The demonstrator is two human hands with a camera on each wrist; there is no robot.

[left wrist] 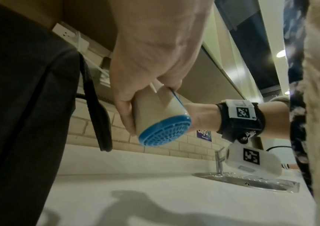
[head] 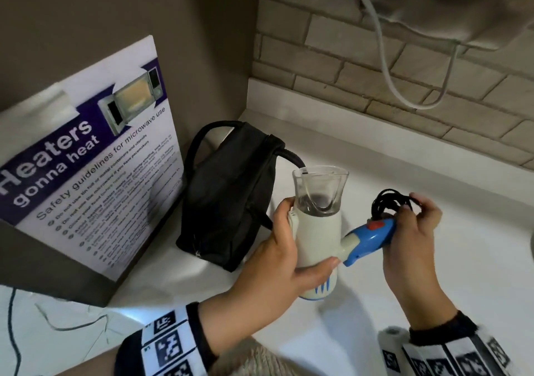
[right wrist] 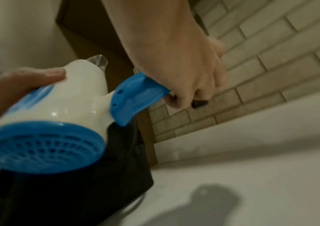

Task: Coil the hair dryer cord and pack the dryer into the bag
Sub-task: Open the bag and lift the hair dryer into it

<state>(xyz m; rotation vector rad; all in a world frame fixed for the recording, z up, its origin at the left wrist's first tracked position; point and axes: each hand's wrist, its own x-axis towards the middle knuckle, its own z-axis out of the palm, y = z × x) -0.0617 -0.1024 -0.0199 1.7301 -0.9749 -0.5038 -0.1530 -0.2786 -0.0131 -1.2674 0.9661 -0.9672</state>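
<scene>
The hair dryer [head: 315, 231] is held above the white table [head: 433, 173], nozzle pointing up. Its cream body is gripped by the left hand [head: 284, 248], fingers curled round it. The blue handle [head: 370, 238] and the coiled black cord [head: 393, 202] are held together by the right hand [head: 416, 231], fingers curled round both. The black bag [head: 228, 190] is stood on the table just left of the dryer, beside a microwave safety poster [head: 89, 156].
</scene>
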